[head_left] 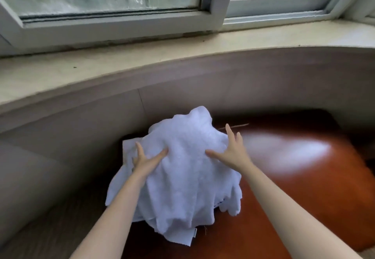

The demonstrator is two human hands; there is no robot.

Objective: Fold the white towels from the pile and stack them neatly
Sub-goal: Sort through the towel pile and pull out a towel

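On the left part of a glossy reddish-brown wooden table (294,187), a heaped pile of white towels (182,177) is sitting as a soft, rumpled mound, its long axis running from the near edge of the table away toward the wall, with loose corners hanging over the left and near edges. No container is holding the cloth; it is lying straight on the wood. The left hand (145,162) is pressing onto the mound's left side with its fingers spread and fairly straight, gripping nothing. The right hand (231,151) is resting on the upper right side, fingers splayed open, likewise grasping nothing. Beyond the pile a pale curved wall is rising to a stone windowsill (142,64) under a white-framed window (215,5).
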